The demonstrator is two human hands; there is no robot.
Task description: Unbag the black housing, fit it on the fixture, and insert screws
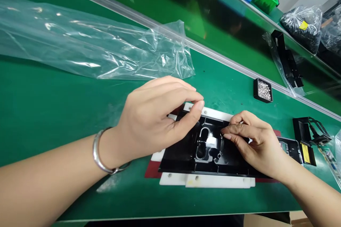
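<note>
A white jig (213,181) sits near the table's (53,106) front edge, carrying a black panel (181,154). The left hand (154,117) hovers over the panel's far-left corner, thumb and forefinger pinched; what they hold is too small to tell. The right hand (255,142) presses fingertips onto the panel's middle. Open green lies left; beyond, a plastic bag (93,46) and a screw tray (263,90).

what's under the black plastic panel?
The black plastic panel lies on a white fixture block, which sits on a red mat. The left hand and right hand cover the panel's upper edge; the fixture's middle is hidden.
</note>
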